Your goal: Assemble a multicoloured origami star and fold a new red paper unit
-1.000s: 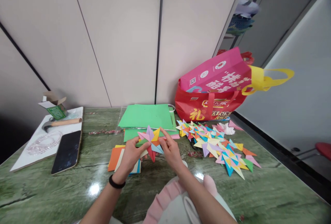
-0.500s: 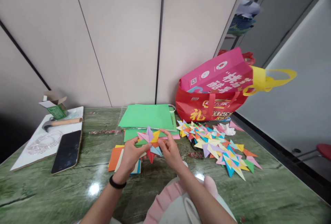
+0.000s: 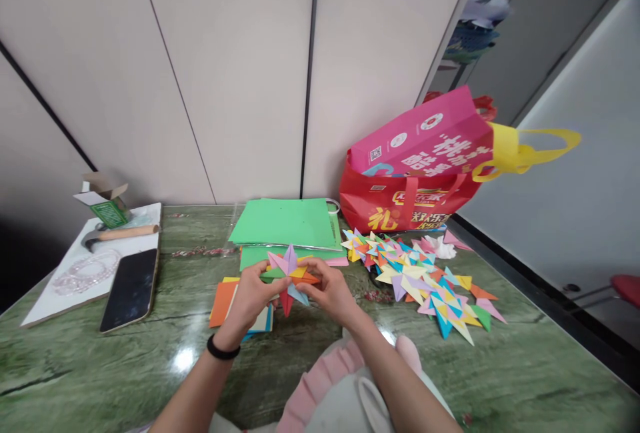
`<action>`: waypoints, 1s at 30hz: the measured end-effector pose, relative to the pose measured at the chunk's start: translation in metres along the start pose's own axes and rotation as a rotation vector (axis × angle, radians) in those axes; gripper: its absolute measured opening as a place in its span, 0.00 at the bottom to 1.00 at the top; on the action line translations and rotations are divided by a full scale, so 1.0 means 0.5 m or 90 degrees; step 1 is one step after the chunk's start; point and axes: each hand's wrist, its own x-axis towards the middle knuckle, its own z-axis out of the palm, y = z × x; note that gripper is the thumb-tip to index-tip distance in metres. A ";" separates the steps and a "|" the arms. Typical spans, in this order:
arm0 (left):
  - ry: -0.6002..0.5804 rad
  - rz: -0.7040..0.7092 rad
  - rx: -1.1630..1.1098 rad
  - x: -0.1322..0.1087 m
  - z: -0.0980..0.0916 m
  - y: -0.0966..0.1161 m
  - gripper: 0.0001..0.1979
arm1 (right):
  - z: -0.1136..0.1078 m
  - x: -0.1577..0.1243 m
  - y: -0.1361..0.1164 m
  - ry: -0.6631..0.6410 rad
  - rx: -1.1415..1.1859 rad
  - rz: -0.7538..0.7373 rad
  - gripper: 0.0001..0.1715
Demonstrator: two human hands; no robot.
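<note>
A multicoloured paper star [image 3: 289,277] is held just above the green table [image 3: 125,366], pinched from either side by the left hand [image 3: 253,297] and right hand [image 3: 327,291]. Each grip is pressed together on the star's points. A pile of finished stars [image 3: 420,281] is noted to the right, and green sheets [image 3: 287,225] lie just behind.

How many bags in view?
2. A red bag stands at the far right of the table; a pink bag with yellow handles rests tilted on top of it. More could be hidden behind them.
</note>
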 end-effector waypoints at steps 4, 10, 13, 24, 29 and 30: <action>0.005 -0.010 -0.012 -0.001 0.003 -0.005 0.18 | 0.000 0.000 0.003 -0.005 0.011 0.002 0.18; 0.016 -0.012 -0.001 0.002 0.003 -0.011 0.17 | 0.002 0.000 0.004 -0.003 -0.007 0.014 0.18; 0.044 -0.017 -0.048 0.002 0.007 -0.013 0.17 | 0.009 0.000 0.006 0.027 0.080 0.036 0.23; -0.011 -0.018 -0.110 0.011 0.004 -0.015 0.23 | -0.005 0.016 0.010 0.143 0.097 0.050 0.11; -0.026 0.038 -0.114 0.010 -0.012 -0.003 0.26 | -0.009 0.014 0.006 0.116 0.093 0.087 0.16; -0.029 0.044 -0.095 0.009 -0.009 -0.003 0.24 | -0.007 0.013 0.006 0.123 0.110 0.093 0.17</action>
